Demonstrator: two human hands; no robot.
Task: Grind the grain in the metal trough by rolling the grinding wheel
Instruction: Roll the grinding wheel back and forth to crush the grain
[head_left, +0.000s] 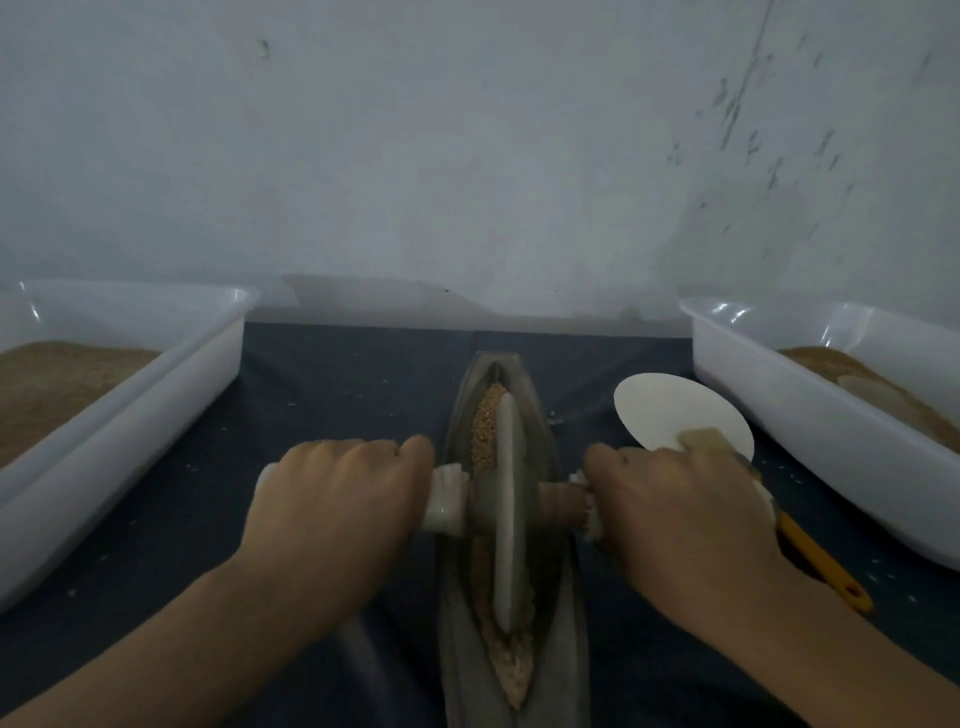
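A boat-shaped metal trough (556, 613) lies lengthwise in front of me on a dark cloth. Brown grain (484, 426) fills its groove, coarse at the far end and finer near me. A pale grinding wheel (506, 499) stands on edge in the groove, about midway along. Its axle handle (448, 499) sticks out to both sides. My left hand (332, 499) grips the left end of the handle. My right hand (675, 514) grips the right end. Both hands are palm down, fingers curled over the handle.
A white plastic tub (156, 395) with brown grain stands at the left. A second white tub (810, 415) with grain stands at the right. A white round plate (670, 410) and a brush with a yellow handle (821, 566) lie beside my right hand. A grey wall rises behind.
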